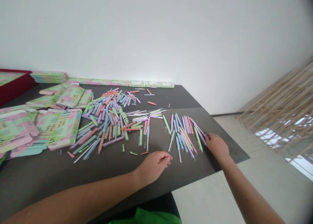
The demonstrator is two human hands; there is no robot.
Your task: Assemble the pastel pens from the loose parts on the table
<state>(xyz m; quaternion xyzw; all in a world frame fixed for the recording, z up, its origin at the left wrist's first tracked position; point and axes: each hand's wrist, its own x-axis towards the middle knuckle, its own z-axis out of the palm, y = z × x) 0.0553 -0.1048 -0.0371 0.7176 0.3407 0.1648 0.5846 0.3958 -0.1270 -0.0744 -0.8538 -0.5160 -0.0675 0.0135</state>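
At the right side of the table, my right hand [217,146] is closed, its fingertips on the white end of a slim purple pen [195,123]. Other pens, among them a green pen [198,139] and a pink pen [190,124], lie in a spread group just left of that hand. My left hand [153,165] hovers by the near edge with its fingers curled together; whatever might be inside them is hidden. Between the hands, a blue pen [178,144] shows its white end towards me. A small orange clip-like piece [144,153] lies close beyond my left wrist.
A big heap of pastel pens [107,116] covers the table's middle. Flattened printed cartons [61,127] overlap on the left. Small boxes [137,83] line the wall, with a red container [14,87] at far left. The table's right edge [234,142] drops to pale floor.
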